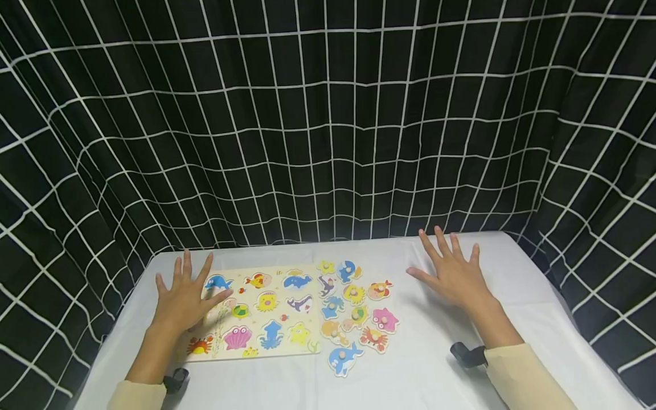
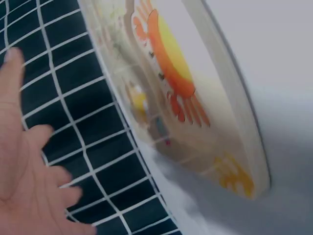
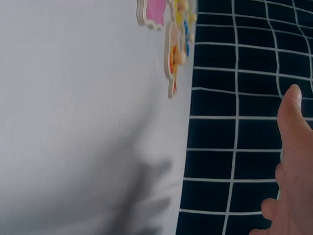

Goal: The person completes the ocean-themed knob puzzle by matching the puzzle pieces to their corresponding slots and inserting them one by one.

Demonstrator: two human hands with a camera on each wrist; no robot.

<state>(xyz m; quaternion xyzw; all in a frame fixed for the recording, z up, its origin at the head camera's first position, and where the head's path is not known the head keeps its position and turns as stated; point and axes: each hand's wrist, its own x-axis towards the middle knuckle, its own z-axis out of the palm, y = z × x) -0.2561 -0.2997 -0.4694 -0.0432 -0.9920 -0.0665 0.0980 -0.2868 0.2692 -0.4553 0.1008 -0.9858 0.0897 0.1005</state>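
Observation:
My left hand (image 1: 181,304) is spread, palm down, over the left part of a wooden sea-animal puzzle board (image 1: 277,288); whether it touches the board is unclear. Nothing is in it. In the left wrist view, the board's crab picture (image 2: 171,54) lies beside the hand (image 2: 29,181). To the right of the loose pieces, my right hand (image 1: 456,279) is spread above the white table, holding nothing. Nearest to it are a fish piece (image 1: 378,291) and a pink piece (image 1: 384,320). A blue whale piece (image 1: 339,364) lies closest to the front.
Several knobbed pieces, among them a crab piece (image 1: 373,340) and a yellow star piece (image 1: 324,267), cluster right of the board. A white cloth (image 1: 410,376) covers the table. Dark grid-patterned curtains (image 1: 328,142) hang behind and at both sides.

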